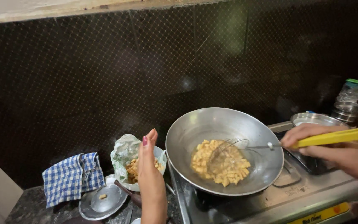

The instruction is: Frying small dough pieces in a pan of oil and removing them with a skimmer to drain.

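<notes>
Right hand [332,151] is clamped round the yellow handle of the wire skimmer [228,155], likely to stay off the wok's [187,132] heat, while left hand [150,174] hovers flat, fingers pressed together, holding nothing.

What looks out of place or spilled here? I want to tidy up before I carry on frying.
One stray fried piece lies on the steel lid beside the bowl, apart from the rest. The checked cloth sits bunched on the counter. The wok on the stove shows no spill.

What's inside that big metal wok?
The wok holds golden fried pieces in oil, with a wire skimmer dipped among them. The bottom beneath them is covered.
</notes>
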